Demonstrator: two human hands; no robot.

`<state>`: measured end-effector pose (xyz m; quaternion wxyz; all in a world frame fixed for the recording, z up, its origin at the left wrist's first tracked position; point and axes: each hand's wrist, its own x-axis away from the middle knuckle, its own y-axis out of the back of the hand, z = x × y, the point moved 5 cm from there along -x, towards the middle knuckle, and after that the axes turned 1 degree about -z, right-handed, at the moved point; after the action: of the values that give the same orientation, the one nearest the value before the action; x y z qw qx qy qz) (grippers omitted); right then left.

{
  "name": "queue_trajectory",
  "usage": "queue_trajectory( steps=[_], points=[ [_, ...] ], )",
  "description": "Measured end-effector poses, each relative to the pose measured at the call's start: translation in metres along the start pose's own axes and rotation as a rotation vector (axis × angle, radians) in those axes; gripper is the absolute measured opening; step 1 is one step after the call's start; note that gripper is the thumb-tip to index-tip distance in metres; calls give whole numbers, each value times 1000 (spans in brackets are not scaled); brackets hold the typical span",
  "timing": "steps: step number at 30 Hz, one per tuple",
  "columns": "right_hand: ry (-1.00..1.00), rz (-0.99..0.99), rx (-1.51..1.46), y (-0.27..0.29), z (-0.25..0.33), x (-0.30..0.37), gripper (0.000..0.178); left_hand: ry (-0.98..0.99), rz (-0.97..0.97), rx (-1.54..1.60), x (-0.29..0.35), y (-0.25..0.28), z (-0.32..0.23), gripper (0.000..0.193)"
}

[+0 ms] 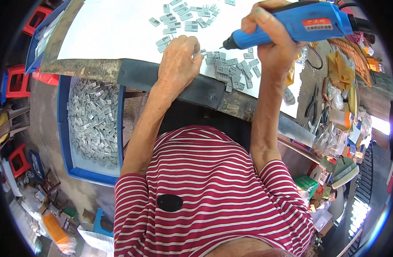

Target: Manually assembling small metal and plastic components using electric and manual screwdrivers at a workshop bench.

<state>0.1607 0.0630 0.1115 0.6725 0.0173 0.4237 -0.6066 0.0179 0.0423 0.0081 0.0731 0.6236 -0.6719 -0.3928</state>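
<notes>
Two bare hands work over a white sheet spread on a worn wooden bench. The right hand is wrapped around the body of a blue electric screwdriver, holding it nearly level above the sheet, with its black nose and thin bit pointing left. That bit hangs just above and beside the nearer group of small grey sharpener-like blocks (some lie stacked or overlapping, others are flat and apart). A dark cord leaves the tool's rear end toward the right.

The left hand is lowered to the sheet between the two groups of blocks, its fingers curled and drawn together; the back of the hand hides most of the fingertips, so I cannot tell whether they pinch a block. One grey block shows right by the fingers, and the farther group is scattered loosely beyond the hand.

Below the bench edge, to the left, stands a blue-rimmed bin holding a deep heap of similar grey pieces. A dark strip covers part of the bench's front edge. Pliers lie among clutter on the right, and a red stool stands at far left.
</notes>
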Motion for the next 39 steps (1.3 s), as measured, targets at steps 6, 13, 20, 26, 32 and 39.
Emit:
queue_trajectory(
  steps=[6, 13, 20, 26, 32, 39],
  points=[
    [-95, -93, 376, 39, 29, -6, 13, 68, 63, 87, -3, 0, -1, 15],
    [-442, -261, 53, 90, 21, -5, 19, 136, 98, 87, -2, -1, 1, 21],
    [-639, -201, 435, 114, 14, 10, 34, 119, 73, 44, 0, 2, 2, 19],
    [-673, -186, 651, 131, 30, 10, 42, 198, 62, 185, -3, 4, -1, 12],
    [-767, -206, 679, 165, 28, 10, 49, 307, 45, 337, -5, 1, 4, 15],
    [-706, -298, 861, 181, 9, 17, 41, 365, 25, 442, -8, 4, -1, 13]
  ],
)
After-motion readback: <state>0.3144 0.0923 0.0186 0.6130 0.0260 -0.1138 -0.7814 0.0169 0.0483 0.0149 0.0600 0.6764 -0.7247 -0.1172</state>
